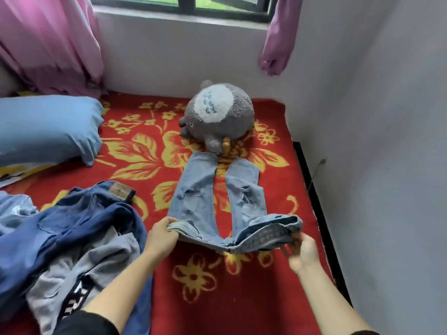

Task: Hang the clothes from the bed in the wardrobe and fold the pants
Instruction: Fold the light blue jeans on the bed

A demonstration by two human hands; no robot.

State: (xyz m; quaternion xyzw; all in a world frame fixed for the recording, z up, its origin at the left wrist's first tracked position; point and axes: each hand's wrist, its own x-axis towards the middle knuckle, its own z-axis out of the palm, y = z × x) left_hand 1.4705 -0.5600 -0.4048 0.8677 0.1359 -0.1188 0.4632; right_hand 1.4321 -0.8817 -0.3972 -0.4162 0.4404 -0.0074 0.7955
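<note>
Light blue ripped jeans lie spread on the red flowered blanket, legs pointing toward the window, waistband nearest me and lifted off the bed. My left hand grips the waistband's left end. My right hand holds the waistband's right end from below, blurred. A pile of other clothes lies to the left: dark blue jeans with a brown leather patch, a grey garment with black-and-white lettering, and a pale blue piece.
A grey plush toy sits just beyond the jeans' cuffs. A blue pillow lies at the far left. Pink curtains hang by the window, and a white wall runs along the bed's right edge.
</note>
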